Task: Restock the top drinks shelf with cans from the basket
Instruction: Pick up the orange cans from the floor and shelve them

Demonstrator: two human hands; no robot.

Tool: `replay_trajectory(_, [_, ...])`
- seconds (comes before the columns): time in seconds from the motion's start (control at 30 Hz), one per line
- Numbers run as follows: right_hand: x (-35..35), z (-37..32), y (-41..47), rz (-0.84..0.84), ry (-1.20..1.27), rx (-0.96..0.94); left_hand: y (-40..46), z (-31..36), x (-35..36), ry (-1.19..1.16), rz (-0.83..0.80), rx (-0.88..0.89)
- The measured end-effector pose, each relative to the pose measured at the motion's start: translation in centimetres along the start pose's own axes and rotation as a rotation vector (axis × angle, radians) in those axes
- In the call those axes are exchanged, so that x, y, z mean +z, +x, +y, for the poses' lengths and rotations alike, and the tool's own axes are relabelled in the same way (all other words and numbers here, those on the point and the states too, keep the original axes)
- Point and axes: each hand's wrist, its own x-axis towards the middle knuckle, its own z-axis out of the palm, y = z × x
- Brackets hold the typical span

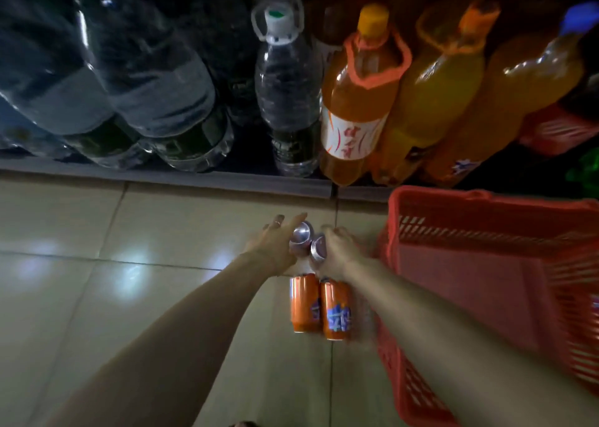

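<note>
Glossy beige tiles make up the floor (pixel 97 232), with pale light reflected on them and dark grout lines between. Along the far edge runs a low grey shelf lip (pixel 194 180), and the space behind it is dark. On that bottom shelf stand big clear water bottles (pixel 288 96) to the left and orange soda bottles (pixel 356 102) to the right.

A red plastic basket (pixel 486 264) with slotted walls sits on the tiles at the right.

Just beside the basket, two orange cans (pixel 319 306) stand upright side by side on the floor, touching, their long axes vertical.

The left hand (pixel 275 245) curls around one can (pixel 299 238) and the right hand (pixel 337 251) grips another can (pixel 319 248). These two are held close together above the standing pair, with silver ends facing the camera and long axes pointing down towards the floor.
</note>
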Motion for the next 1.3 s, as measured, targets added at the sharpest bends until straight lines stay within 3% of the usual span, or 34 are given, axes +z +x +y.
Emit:
replay_trajectory(0.23, [1.8,1.3,2.3,0.034,-0.041,0.042,2.7,-0.8,3.4,-0.012,0.1,0.048])
replay_trajectory(0.43, [0.1,1.3,3.0,0.134,0.269,0.279,3.3,-1.8,3.7,-0.071,0.149,-0.015])
replay_trajectory(0.7, [-4.8,-1.6,0.5,0.228,0.545,0.199,1.9,-1.3,0.7,-0.29,0.219,0.0])
replay_trajectory(1.0, [-17.5,-6.8,-9.0,0.265,0.694,-0.075,-9.4,3.2,-16.6,-0.314,0.471,0.199])
replay_trajectory(1.3, [-40.3,-15.4,-30.2,0.213,0.877,-0.29,-28.7,16.4,-41.4,-0.316,0.577,0.409])
